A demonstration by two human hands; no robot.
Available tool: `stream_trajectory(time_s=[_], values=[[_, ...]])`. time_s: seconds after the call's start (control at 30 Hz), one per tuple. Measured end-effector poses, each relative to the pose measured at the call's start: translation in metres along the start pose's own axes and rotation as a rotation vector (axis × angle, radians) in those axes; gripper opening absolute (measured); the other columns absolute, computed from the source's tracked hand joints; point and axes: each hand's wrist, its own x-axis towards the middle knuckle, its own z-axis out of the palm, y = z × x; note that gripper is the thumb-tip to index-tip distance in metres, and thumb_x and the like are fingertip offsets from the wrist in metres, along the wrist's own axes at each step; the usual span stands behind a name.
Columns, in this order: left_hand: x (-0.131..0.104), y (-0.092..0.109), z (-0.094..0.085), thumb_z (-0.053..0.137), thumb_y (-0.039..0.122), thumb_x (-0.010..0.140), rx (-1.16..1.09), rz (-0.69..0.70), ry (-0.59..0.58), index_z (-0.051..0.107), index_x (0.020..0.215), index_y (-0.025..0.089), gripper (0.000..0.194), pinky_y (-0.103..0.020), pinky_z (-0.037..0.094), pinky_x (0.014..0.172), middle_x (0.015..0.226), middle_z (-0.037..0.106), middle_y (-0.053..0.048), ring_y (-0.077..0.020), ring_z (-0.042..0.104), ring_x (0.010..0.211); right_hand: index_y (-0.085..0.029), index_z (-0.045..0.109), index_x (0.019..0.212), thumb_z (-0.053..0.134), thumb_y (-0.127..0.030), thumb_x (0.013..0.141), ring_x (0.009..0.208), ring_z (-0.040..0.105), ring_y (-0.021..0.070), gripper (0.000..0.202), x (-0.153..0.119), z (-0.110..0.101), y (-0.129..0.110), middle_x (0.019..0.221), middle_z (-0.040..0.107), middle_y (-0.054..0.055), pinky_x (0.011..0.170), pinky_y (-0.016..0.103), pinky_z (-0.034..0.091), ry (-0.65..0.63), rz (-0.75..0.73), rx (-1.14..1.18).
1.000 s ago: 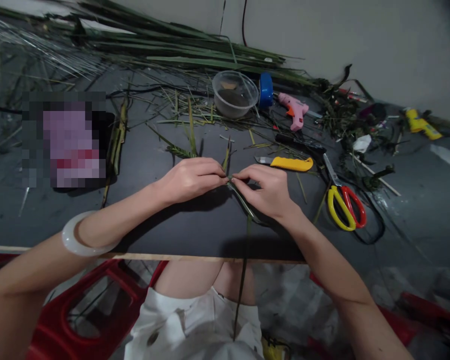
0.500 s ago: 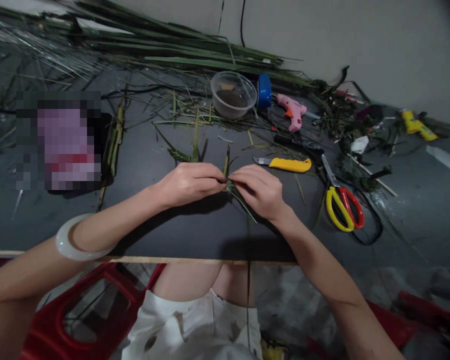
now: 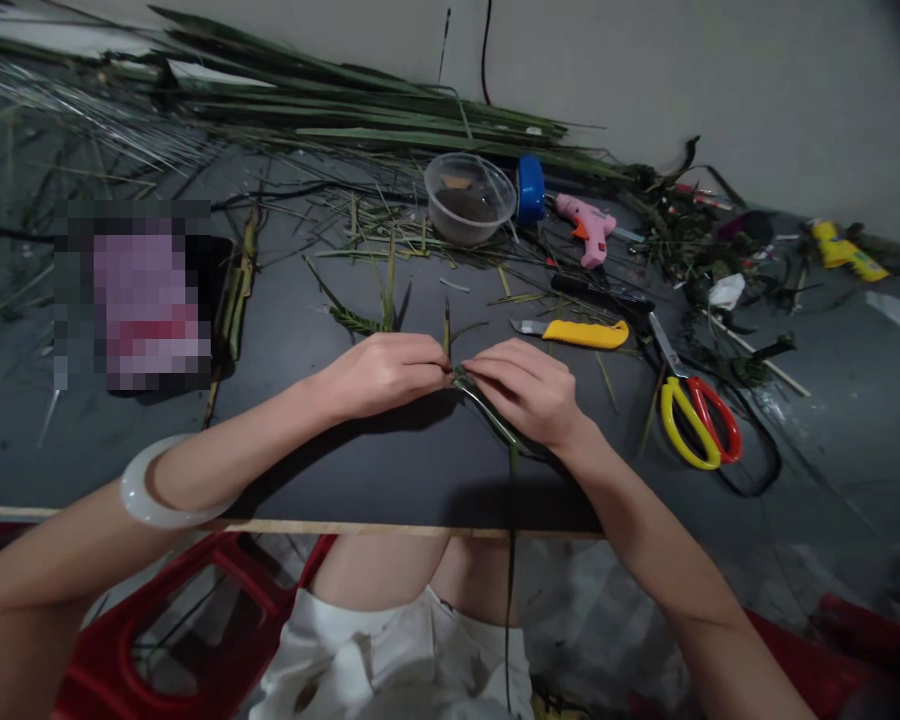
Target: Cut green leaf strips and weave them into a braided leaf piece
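Over the near middle of the gray tabletop [image 3: 330, 485], the left hand [image 3: 390, 372] and right hand [image 3: 531, 385] pinch a thin green leaf strip [image 3: 487, 408] with fingers [image 3: 425, 376] squeezed together, near the yellow knife [image 3: 586, 334].

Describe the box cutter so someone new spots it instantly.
On the dark tabletop, find the person's right hand near mid-picture. Just beyond it, left of the scissors, lies the box cutter. Unlike the scissors' looped yellow-and-red handles, its single handle is solid yellow, with a short grey blade pointing left.
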Motion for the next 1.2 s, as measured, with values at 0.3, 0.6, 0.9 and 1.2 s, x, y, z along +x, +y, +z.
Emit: stream_trajectory(time_s=[0.3, 0.6, 0.9, 1.2], values=[[-0.0016, 0.0006, 0.0029, 0.049, 0.015, 0.089, 0.005, -0.016, 0.004, 0.057, 0.071, 0.015, 0.019, -0.019, 0.05, 0.068, 0.073, 0.065, -0.003, -0.0104, 0.061, 0.073, -0.015, 0.065, 0.089, 0.057, -0.012, 0.082, 0.071, 0.063, 0.0157, 0.011, -0.0035, 0.0028, 0.0044, 0.077, 0.069, 0.007, 0.067, 0.03, 0.054, -0.02, -0.007, -0.067], [-0.0037, -0.0004, 0.0028, 0.045, 0.017, 0.09, 0.043, -0.046, -0.043, 0.058, 0.072, 0.015, 0.022, -0.021, 0.05, 0.069, 0.075, 0.065, -0.004, -0.0116, 0.062, 0.076, -0.016, 0.064, 0.086, 0.056, -0.012, 0.082, 0.068, 0.063, 0.0148, 0.009, -0.003, 0.0074, -0.0014, 0.075, 0.069, 0.006, 0.066, 0.028, 0.053, -0.012, 0.085, 0.005], [-0.0051, -0.0028, 0.0027, 0.048, 0.017, 0.089, 0.08, -0.054, 0.017, 0.058, 0.071, 0.015, 0.02, -0.021, 0.051, 0.068, 0.074, 0.065, -0.003, -0.0115, 0.063, 0.074, -0.014, 0.064, 0.088, 0.053, -0.011, 0.085, 0.071, 0.062, 0.0148, 0.012, -0.0038, 0.0071, 0.0005, 0.076, 0.069, 0.008, 0.068, 0.028, 0.053, -0.064, 0.048, 0.043], [-0.0054, -0.001, 0.0039, 0.051, 0.024, 0.089, 0.135, -0.169, 0.053, 0.065, 0.092, 0.015, 0.017, -0.018, 0.052, 0.067, 0.077, 0.069, -0.003, -0.0094, 0.065, 0.069, -0.015, 0.064, 0.087, 0.054, -0.012, 0.084, 0.074, 0.064, 0.0158, 0.011, -0.007, 0.0083, 0.0046, 0.079, 0.069, 0.008, 0.07, 0.029, 0.053, -0.044, 0.034, 0.095]])
